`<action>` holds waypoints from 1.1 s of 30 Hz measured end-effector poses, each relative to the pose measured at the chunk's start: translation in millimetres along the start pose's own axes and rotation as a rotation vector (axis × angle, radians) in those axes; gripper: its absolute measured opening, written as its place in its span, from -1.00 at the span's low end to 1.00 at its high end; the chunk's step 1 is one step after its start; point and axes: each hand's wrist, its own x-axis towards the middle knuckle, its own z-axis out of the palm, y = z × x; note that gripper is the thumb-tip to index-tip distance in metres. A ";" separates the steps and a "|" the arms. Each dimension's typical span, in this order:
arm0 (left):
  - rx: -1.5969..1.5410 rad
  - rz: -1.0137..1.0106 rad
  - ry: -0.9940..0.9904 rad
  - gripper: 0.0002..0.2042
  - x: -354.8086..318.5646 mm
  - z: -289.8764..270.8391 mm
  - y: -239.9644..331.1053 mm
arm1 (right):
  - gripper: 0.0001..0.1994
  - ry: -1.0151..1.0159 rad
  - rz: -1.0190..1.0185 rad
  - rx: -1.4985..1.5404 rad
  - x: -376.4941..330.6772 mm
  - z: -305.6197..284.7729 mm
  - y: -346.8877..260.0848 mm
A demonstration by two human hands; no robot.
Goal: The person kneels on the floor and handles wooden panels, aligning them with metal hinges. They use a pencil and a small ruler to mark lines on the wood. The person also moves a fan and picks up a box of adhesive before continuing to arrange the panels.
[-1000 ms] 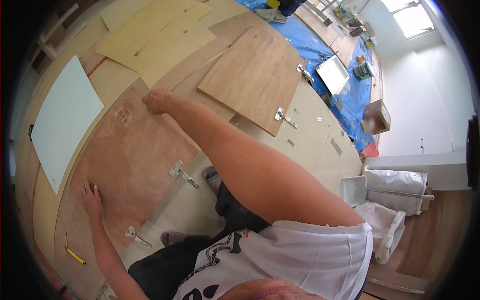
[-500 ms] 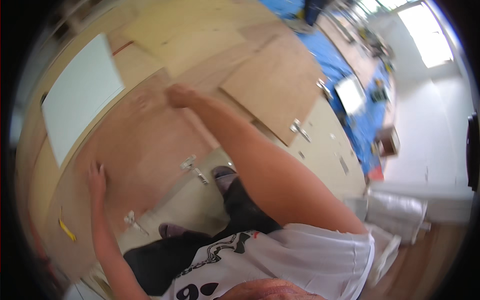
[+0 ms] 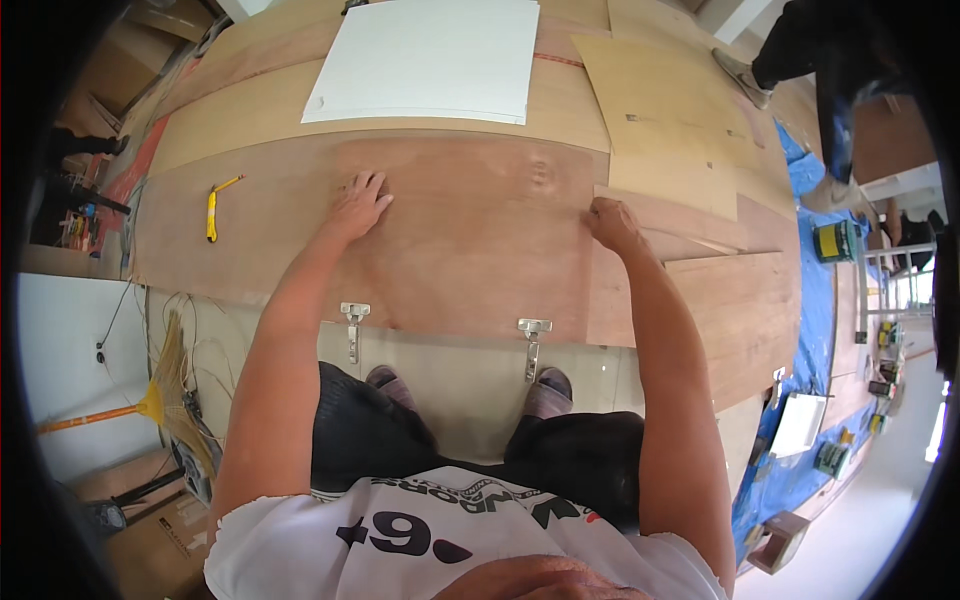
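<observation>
A reddish-brown plywood panel [image 3: 460, 235] lies flat in front of me. Two metal cabinet hinges, the left hinge [image 3: 354, 313] and the right hinge [image 3: 534, 328], are fixed along its near edge and stick out toward my feet. My left hand [image 3: 358, 208] rests near the panel's left side, palm down with fingers spread. At the opposite edge, my right hand [image 3: 614, 224] has its fingers curled closed on the panel's rim; its fingertips are partly hidden. Beyond the panel lies a white sheet [image 3: 425, 65].
A yellow utility knife [image 3: 212, 215] lies on the boards at left. More plywood [image 3: 720, 300] with a hinge lies at right, beside blue sheeting [image 3: 800, 380]. Another person's legs [image 3: 830, 80] stand at upper right. A broom [image 3: 165, 395] is at lower left.
My view has swung, so the panel now lies squarely ahead. Both hands stay on the panel. The other person's legs show much more at upper right.
</observation>
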 end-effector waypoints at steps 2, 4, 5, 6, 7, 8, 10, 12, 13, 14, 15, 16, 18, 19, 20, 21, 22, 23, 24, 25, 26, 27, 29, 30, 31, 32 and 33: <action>-0.026 0.010 0.016 -0.55 1.4 5.3 -2.7 | -0.74 0.026 -0.041 0.007 -0.6 2.4 1.4; -0.081 0.056 0.037 -0.55 6.3 14.0 -8.8 | -0.73 0.028 -0.058 0.013 -2.2 2.1 7.6; -0.049 0.020 0.010 -0.54 9.6 15.6 -1.6 | -0.74 -0.013 -0.017 -0.031 -3.5 -0.3 11.6; -0.016 -0.014 -0.018 -0.54 7.4 13.6 0.8 | -0.74 -0.055 0.027 -0.071 -0.7 3.5 9.7; -0.046 -0.017 -0.037 -0.54 5.2 8.3 5.4 | -0.73 -0.066 0.042 -0.088 -0.1 3.4 9.4; -0.068 -0.027 -0.050 -0.53 4.1 4.4 6.4 | -0.73 -0.074 0.045 -0.101 1.4 2.0 6.0; -0.022 0.015 0.003 -0.53 -1.7 7.1 -2.8 | -0.71 -0.098 0.064 -0.074 -7.8 -13.8 -17.9; -0.002 0.031 0.017 -0.53 4.0 12.1 -1.8 | -0.71 -0.064 0.077 -0.054 -7.7 -12.5 -11.2; -0.004 0.027 0.003 -0.53 4.3 6.4 2.1 | -0.70 -0.052 0.077 -0.040 -7.4 -8.2 -9.1; -0.006 0.019 -0.010 -0.53 3.8 3.8 5.8 | -0.70 -0.029 0.083 -0.032 -7.3 -3.2 -3.0; -0.013 0.033 -0.009 -0.53 5.2 5.5 10.3 | -0.70 -0.007 0.087 -0.025 -8.1 0.9 6.2; -0.007 0.033 -0.004 -0.53 6.2 3.7 8.4 | -0.70 0.014 0.073 -0.009 -5.6 1.1 2.3; -0.003 0.024 -0.007 -0.53 4.2 2.4 3.0 | -0.72 -0.070 0.069 -0.047 -3.5 -1.0 -1.8; -0.010 0.022 -0.011 -0.53 5.0 4.1 2.6 | -0.73 -0.108 0.073 -0.075 -4.3 -5.5 -4.4; -0.018 0.020 -0.016 -0.53 5.2 4.8 1.5 | -0.74 -0.095 0.059 -0.062 -3.3 -4.9 -5.8; -0.009 0.010 0.000 -0.53 4.8 4.2 -0.8 | -0.75 -0.082 0.045 -0.048 -1.6 -3.0 -7.1; -0.008 0.007 0.011 -0.54 4.6 6.1 0.0 | -0.75 -0.071 0.041 -0.039 -1.8 -1.3 -6.3; -0.006 0.004 0.022 -0.54 5.3 7.8 1.4 | -0.76 -0.019 0.007 -0.003 0.3 0.7 -6.0; -0.030 -0.019 0.044 -0.55 7.9 10.1 4.1 | -0.76 0.033 -0.026 0.033 3.8 2.7 -5.8; -0.054 -0.042 0.064 -0.55 11.1 12.6 9.1 | -0.76 0.084 -0.059 0.070 7.4 4.1 -6.3; -0.081 -0.065 0.080 -0.55 12.0 16.4 15.8 | -0.76 0.177 -0.086 0.124 13.8 4.6 -8.9; -0.081 -0.043 0.108 -0.55 13.6 20.8 23.6 | -0.75 0.270 -0.112 0.179 26.5 3.8 -13.4; -0.078 -0.002 0.161 -0.55 16.0 30.4 41.0 | -0.73 0.338 -0.077 0.308 50.3 -0.5 -24.5; -0.038 0.004 0.215 -0.55 16.3 36.0 48.1 | -0.72 0.315 -0.015 0.382 63.0 -6.1 -30.9; 0.005 0.007 0.269 -0.55 15.6 42.0 53.3 | -0.71 0.289 0.044 0.456 74.5 -11.3 -40.3; 0.046 0.012 0.322 -0.54 15.6 46.2 56.6 | -0.71 0.257 0.078 0.568 83.3 -17.5 -50.0; 0.032 0.003 0.327 -0.54 13.4 48.2 55.4 | -0.71 0.222 0.113 0.680 92.4 -22.8 -60.7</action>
